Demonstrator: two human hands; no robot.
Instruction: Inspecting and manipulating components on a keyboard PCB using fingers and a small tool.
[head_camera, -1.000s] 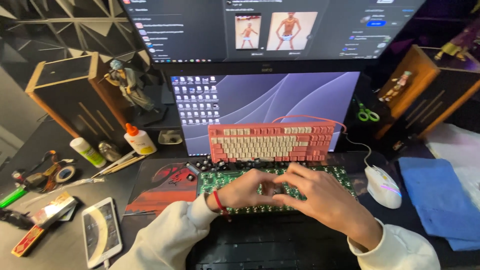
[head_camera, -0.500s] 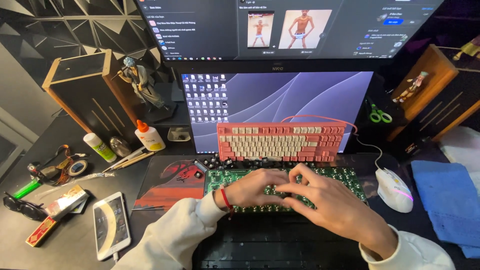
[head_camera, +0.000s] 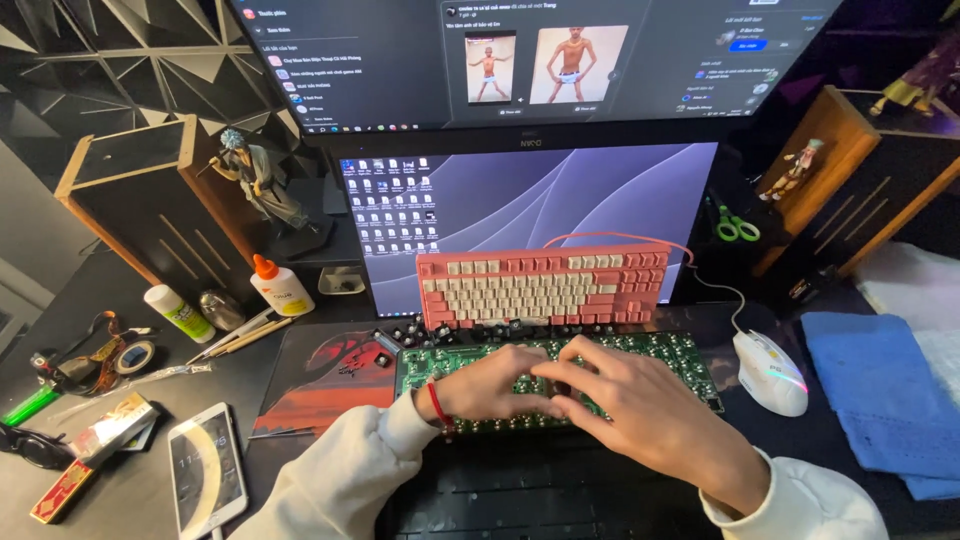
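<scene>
Over the green circuit board, both hands work close together at its middle. Left hand, a red band at the wrist, is curled with fingertips pressed down on the board; whether they pinch a small part I cannot tell, since the right hand covers the spot. Right hand lies across the board from the right, fingers spread and bent, tips touching the board just beside the left hand's fingers; its grip on anything is likewise hidden. Both wrists end in white sleeves.

The board lies flat, studded with rows of small dark switches, and rests partly on a black keyboard case on the near side. Just behind the board a pink keyboard leans tilted against the lower monitor. Right of the board sits a white mouse, and further right a blue cloth. Left of the board is a red-and-black mat, then a phone lying face up. Behind the mat stand 1 white glue bottle with an orange cap and 1 figurine. Green-handled scissors lie behind and to the right of the board.
</scene>
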